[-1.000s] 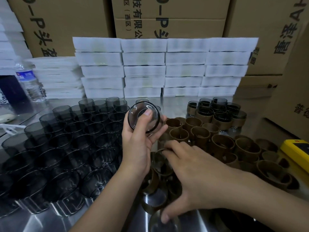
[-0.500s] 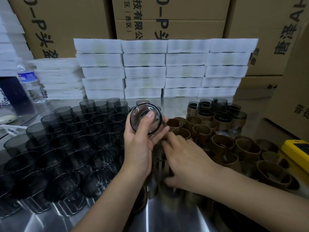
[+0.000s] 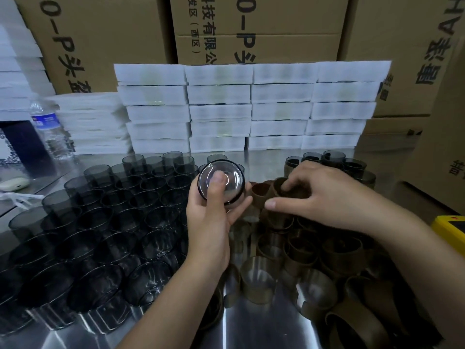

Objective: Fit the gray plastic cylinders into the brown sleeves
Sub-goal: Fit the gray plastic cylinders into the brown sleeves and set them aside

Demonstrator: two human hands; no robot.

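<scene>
A clear water bottle (image 3: pixel 51 129) stands at the far left, its blue label too small to read. Near it, a white rounded object (image 3: pixel 15 183) is cut off by the edge. The gray cylinders (image 3: pixel 100 222) toward the bottom-left corner merge into a dark blur. The right hand (image 3: pixel 324 195) hides most of the brown sleeve (image 3: pixel 281 188) it holds and part of the sleeved cylinders (image 3: pixel 352 167) behind it. A yellow device (image 3: pixel 450 227) is cropped at the right edge.

The cardboard cartons (image 3: pixel 251 28) along the back carry large black print. "O-P" shows on the left and middle ones, and the middle one also reads "有限公" and "(西区)". The letters "AH" on the right carton are cut off.

The gray cylinders are smoky, translucent, thin-walled cups standing upright in packed rows on the left of the shiny steel worktop (image 3: pixel 251 328). The left hand (image 3: pixel 211 217) holds one gray cylinder (image 3: pixel 221 182) raised above them. Its grip wraps the wall, with the thumb across the glossy domed base, which faces the camera. Just to the right, the right hand's grip pinches the brown sleeve, fingers curled over its rim and thumb outside. More brown sleeves (image 3: pixel 302 253), matte open bands, lie jumbled below it. Stacked white foam trays (image 3: pixel 251 107) line the back.
</scene>
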